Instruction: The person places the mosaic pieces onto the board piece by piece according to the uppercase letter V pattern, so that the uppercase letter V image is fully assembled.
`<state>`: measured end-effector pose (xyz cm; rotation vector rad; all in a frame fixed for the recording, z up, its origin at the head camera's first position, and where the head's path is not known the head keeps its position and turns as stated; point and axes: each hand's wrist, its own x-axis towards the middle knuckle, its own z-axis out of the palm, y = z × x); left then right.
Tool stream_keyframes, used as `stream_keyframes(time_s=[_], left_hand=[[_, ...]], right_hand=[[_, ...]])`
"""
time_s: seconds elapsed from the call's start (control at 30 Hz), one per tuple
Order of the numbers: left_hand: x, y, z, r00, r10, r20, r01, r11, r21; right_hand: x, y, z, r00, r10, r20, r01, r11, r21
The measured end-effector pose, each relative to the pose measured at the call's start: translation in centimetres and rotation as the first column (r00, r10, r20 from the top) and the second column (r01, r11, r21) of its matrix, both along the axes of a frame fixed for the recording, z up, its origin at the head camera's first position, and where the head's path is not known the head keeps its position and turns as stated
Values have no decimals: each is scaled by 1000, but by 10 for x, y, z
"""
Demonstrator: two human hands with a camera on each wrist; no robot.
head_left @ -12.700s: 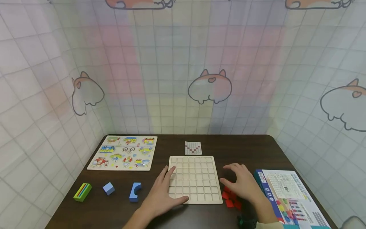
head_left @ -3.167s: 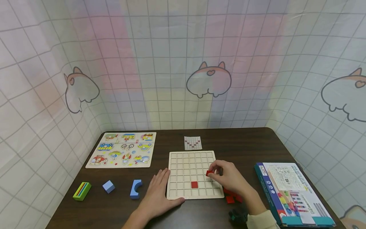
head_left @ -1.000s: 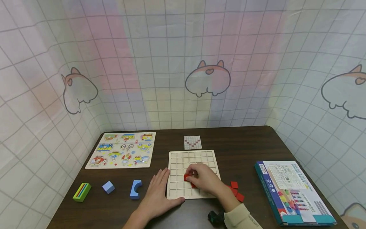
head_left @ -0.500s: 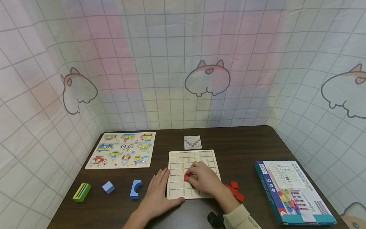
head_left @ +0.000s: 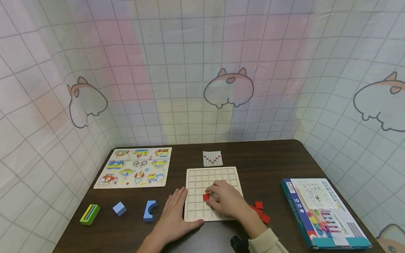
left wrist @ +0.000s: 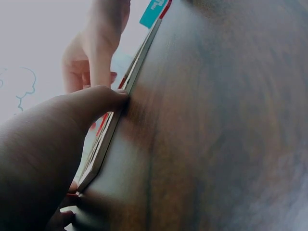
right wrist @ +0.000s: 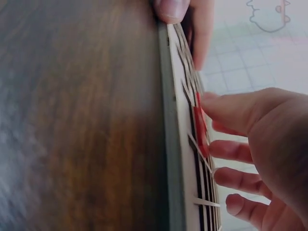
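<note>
Head view: left hand (head_left: 173,215) fingers extended, touching edge of grid board (head_left: 194,179); right hand (head_left: 228,201) fingers relaxed, parted, at red tile (head_left: 206,197).

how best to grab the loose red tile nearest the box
Probably pinch two opposite edges, coming from above and the right: the tile is small and square, its right side is free, and other tiles lie to its left.
</note>
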<state>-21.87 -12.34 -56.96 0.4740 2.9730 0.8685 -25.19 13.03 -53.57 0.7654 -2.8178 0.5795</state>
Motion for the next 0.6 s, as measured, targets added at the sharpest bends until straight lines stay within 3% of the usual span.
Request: stream_keyframes(time_s=[0.2, 0.6], left_hand=[[0, 0, -1, 1000, 3, 4, -3, 1000, -4], [0, 1, 1, 1000, 13, 16, -13, 1000, -1]], right_hand=[[4, 8, 4, 998, 32, 58, -26, 993, -113], [19, 41, 11, 989, -4, 150, 38, 973, -227]])
